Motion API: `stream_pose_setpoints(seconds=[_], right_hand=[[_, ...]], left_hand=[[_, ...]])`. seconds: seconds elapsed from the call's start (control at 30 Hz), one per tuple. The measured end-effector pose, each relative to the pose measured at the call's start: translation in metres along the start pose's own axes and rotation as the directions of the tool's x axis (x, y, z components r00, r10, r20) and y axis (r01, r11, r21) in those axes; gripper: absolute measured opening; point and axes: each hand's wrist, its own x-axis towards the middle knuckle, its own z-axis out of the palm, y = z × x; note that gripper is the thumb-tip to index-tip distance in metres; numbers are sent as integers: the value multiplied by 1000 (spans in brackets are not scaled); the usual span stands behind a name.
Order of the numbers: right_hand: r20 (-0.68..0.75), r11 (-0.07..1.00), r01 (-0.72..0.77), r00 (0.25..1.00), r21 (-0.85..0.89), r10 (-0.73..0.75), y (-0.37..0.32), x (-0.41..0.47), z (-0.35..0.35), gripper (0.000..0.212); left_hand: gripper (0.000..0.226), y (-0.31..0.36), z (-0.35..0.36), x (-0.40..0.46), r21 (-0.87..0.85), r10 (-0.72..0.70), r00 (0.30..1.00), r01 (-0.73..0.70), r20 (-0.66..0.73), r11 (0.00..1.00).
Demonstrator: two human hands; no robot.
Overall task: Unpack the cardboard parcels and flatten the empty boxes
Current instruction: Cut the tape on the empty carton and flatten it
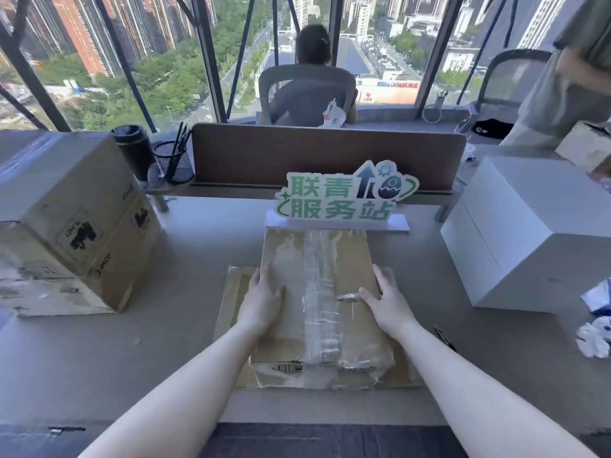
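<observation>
A brown cardboard parcel (297,328), sealed lengthwise with clear tape, lies in the middle of the grey desk on top of a flattened cardboard sheet (231,292). My left hand (263,300) rests flat on its top near the left edge, fingers straight. My right hand (386,300) lies flat on the top at the right edge, thumb pointing toward the tape. A large taped cardboard box (66,219) stands at the left of the desk.
A green and white sign (344,196) stands just behind the parcel. A white box (529,233) sits at the right, with crumpled wrapping (596,332) by it. A black tumbler (135,152) and pen cup (175,166) stand back left. One person sits beyond the divider; another stands far right.
</observation>
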Motion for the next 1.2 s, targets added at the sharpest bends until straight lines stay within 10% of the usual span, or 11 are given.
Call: stream_pose_setpoints(seconds=[0.3, 0.77, 1.0, 1.2], right_hand=[[-233, 897, -388, 911, -211, 340, 117, -10, -44, 43], [-72, 670, -391, 890, -631, 450, 202, 37, -79, 19], [-72, 973, -114, 992, -202, 101, 117, 89, -100, 13], [104, 930, 308, 951, -201, -292, -36, 129, -74, 24]], left_hand=[[67, 14, 11, 10, 306, 75, 996, -58, -44, 950], [51, 23, 27, 16, 512, 73, 990, -1, -120, 859], [47, 45, 18, 35, 474, 76, 975, 34, -211, 880], [48, 57, 3, 91, 442, 85, 987, -17, -135, 897]])
